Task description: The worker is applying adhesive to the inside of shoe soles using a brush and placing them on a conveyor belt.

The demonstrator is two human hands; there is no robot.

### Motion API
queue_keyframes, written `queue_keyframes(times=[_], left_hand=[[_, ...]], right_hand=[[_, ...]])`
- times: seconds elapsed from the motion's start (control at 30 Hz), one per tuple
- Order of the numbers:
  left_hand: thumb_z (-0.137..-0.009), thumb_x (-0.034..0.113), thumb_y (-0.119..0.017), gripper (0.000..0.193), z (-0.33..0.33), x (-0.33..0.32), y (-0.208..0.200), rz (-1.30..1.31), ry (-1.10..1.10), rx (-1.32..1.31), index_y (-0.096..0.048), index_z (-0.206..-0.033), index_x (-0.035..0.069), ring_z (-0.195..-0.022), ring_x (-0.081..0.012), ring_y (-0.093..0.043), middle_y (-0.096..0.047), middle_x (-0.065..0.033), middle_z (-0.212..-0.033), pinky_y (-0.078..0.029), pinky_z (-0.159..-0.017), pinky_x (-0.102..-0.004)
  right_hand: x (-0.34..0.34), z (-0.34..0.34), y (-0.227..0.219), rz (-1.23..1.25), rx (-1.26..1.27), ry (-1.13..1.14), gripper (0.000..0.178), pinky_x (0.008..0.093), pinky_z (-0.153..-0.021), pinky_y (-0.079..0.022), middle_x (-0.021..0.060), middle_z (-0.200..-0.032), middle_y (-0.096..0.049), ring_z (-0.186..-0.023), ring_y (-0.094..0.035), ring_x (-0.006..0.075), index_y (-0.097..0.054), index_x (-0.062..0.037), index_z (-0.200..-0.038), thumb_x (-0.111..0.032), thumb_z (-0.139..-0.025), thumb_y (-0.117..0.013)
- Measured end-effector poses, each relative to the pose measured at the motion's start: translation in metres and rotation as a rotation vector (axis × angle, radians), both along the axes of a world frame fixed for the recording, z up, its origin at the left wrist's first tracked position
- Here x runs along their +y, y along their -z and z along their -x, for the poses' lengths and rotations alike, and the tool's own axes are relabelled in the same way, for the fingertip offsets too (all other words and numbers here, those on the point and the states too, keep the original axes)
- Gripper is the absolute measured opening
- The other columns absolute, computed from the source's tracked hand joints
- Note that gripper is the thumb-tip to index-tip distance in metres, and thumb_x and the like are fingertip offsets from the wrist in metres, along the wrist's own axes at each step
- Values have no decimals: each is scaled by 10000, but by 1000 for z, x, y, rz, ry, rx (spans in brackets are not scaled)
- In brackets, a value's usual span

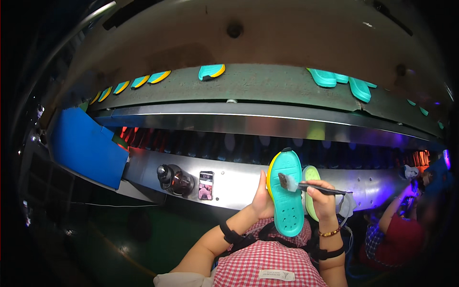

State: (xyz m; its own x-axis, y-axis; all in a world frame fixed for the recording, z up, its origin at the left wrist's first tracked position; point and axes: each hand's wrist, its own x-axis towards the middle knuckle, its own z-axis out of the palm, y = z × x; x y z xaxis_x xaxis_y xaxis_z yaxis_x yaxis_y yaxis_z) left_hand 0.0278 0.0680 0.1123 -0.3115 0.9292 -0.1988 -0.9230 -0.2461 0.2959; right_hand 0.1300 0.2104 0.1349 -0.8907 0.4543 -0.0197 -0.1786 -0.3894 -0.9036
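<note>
A turquoise shoe sole with a yellow edge along its left side and a black tip stands nearly upright before me. My left hand grips it from the left side, the thumb along its edge. In my right hand is a brush with a black handle, its bristles lying against the sole's inner face. Small holes dot the lower part of that face. A pale green sole is just behind my right hand, partly hidden; what supports it does not show.
Beyond the metal ledge runs a conveyor belt carrying several soles. On the ledge are a dark bottle and a phone. A blue panel stands left; a co-worker is at right.
</note>
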Motion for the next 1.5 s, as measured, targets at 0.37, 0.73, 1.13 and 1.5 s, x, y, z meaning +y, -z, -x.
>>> queue_keyframes(times=[0.37,0.73,1.13,1.5], left_hand=[[-839,653,-97,775,-5,6,8,136,-233,5,-334,-1317,91,-1108,-298,-475,-455,-152,-1241,-355,-960,-461],[-849,648,-164,721,33,-20,21,139,-288,211,-466,-1195,92,-1001,-234,-540,-560,-94,-1095,-443,-868,-393],[-792,716,-178,830,24,-7,-21,-40,-108,104,-448,-1200,46,-902,-313,-580,-571,-200,-1027,-488,-788,-403],[-720,792,-139,933,46,-5,-40,-118,-469,247,-465,-1136,24,-798,-323,-561,-555,-208,-941,-463,-737,-450]], right_hand=[[-7,38,-24,-517,-134,71,179,215,-682,-475,66,-840,-652,-786,-598,100,-650,2,-913,-41,-739,-663],[-18,-13,-38,-1049,56,-412,186,320,-703,-496,131,-829,-643,-780,-631,254,-644,-30,-858,-76,-679,-666],[-18,7,-71,-657,175,-345,210,280,-745,-493,140,-889,-646,-815,-631,202,-640,-6,-944,-33,-736,-653],[1,7,-69,-895,240,-126,173,321,-783,-494,136,-879,-651,-847,-631,242,-643,4,-875,-1,-706,-675]])
